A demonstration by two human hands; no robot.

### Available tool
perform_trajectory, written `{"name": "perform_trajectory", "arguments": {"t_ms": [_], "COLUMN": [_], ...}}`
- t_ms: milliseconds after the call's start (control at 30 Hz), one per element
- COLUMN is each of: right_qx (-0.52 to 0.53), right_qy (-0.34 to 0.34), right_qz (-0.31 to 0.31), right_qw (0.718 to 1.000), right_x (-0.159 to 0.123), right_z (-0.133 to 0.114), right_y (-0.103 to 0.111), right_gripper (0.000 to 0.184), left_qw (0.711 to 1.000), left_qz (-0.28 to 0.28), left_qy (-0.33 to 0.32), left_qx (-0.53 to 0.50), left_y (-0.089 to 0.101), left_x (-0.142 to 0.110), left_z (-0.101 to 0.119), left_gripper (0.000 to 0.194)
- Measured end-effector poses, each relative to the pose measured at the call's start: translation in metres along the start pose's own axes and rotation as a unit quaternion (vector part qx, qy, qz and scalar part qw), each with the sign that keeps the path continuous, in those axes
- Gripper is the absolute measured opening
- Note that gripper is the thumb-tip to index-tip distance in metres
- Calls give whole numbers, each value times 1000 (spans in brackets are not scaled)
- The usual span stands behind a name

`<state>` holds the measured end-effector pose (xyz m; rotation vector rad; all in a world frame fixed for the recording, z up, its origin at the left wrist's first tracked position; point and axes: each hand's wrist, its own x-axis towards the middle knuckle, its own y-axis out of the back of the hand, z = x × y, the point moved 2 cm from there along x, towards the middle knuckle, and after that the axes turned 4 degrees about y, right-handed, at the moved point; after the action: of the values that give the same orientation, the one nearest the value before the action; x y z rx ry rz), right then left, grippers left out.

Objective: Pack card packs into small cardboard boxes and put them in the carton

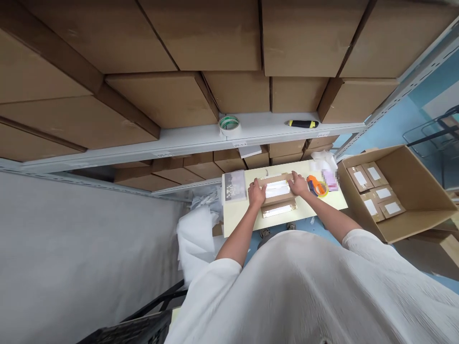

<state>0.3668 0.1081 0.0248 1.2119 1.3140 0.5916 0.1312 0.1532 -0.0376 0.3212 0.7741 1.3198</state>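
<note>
A small open cardboard box (277, 198) lies on the pale yellow table (234, 222) in front of me. Something white (277, 188) shows inside it, and a flap with shiny clear tape (279, 209) faces my body. My left hand (256, 193) grips the box's left end, fingers over the edge. At the opposite end, my right hand (298, 184) is closed around the side. Just right of that hand lies an orange and blue tape dispenser (316, 186). A grey printed sheet or pouch (235, 185) lies left of the box.
Shelves of large cardboard boxes (218, 36) rise beyond the table. On the shelf edge sit a tape roll (229, 125) and a yellow-black utility knife (303, 124). A big open carton (423, 215) at right holds several small labelled boxes. White foam wrap (196, 236) hangs at left.
</note>
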Motion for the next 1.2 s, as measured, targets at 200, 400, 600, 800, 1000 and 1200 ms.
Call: {"name": "perform_trajectory", "arguments": {"t_ms": [200, 400, 600, 800, 1000, 1200], "right_qx": [-12, 3, 55, 160, 148, 236], "right_qy": [16, 46, 60, 53, 13, 23], "right_qz": [38, 144, 175, 152, 44, 48], "right_qw": [999, 989, 981, 974, 988, 970], "right_x": [-11, -20, -37, -51, -47, -2], "right_z": [2, 2, 12, 34, 46, 41], "right_y": [23, 52, 33, -29, -49, -23], "right_gripper": [67, 76, 66, 46, 39, 36], "left_qw": [1000, 990, 990, 997, 999, 1000], "left_qz": [1, 74, 79, 64, 4, 16], "left_qy": [-24, -117, -102, -42, 20, 14], "left_qx": [-10, -17, -53, -17, 26, -21], "left_y": [19, 54, 49, 14, 1, 2], "left_x": [-7, -11, -29, -50, -49, -4], "left_z": [18, 54, 46, 0, -22, -7], "left_gripper": [58, 49, 31, 24, 56, 72]}}
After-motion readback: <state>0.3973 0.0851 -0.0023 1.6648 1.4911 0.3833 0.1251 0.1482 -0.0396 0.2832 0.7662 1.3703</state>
